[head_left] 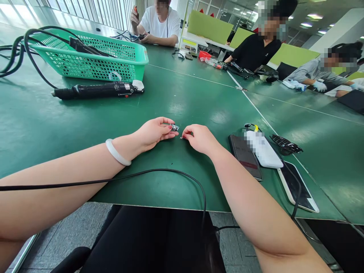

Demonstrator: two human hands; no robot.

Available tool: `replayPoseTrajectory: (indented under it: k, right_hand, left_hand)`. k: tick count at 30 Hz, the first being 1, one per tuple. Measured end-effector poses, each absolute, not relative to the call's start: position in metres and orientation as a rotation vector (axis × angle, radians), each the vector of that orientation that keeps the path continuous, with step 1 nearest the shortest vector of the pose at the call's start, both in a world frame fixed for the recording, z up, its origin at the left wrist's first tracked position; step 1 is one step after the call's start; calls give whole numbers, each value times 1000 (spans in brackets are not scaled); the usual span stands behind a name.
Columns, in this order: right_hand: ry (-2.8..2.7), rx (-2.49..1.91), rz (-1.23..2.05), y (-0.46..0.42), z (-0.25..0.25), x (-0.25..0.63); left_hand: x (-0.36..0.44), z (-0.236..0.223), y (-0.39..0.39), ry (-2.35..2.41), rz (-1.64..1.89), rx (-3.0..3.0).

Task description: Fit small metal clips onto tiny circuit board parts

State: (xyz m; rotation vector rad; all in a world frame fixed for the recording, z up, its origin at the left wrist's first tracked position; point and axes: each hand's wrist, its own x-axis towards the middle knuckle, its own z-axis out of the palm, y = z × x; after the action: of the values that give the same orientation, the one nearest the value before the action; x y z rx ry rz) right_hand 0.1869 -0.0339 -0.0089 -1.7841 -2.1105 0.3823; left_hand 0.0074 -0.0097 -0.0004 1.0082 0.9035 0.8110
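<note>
My left hand (156, 132), with a white bangle on its wrist, pinches a small circuit-board-like piece (174, 127) between thumb and fingertips. Just to the right, my right hand (199, 137) is closed in a pinch on a tiny metallic piece (181, 138). The piece is too small to name. A narrow gap separates the two hands, and both are low over the green table (170, 102). Beyond my left hand lies a black electric screwdriver (96, 90), its cable running back to the basket.
A green plastic basket (93, 57) holds black cables and another tool. To the right are a dark phone (244, 155), a white power bank (263, 149), a white phone (298, 185) and glasses (286, 145). A black cable (159, 170) crosses before me. Several people sit across the table.
</note>
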Motion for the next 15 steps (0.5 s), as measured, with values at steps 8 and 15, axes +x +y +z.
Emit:
replayPoseTrajectory:
  k: [8, 15]
  right_hand:
    - [-1876, -1810, 439, -26, -19, 184]
    - [-1849, -1803, 458, -27, -16, 188]
  left_hand:
    - [8, -1, -9, 891, 809, 1008]
    - [7, -1, -9, 886, 820, 1003]
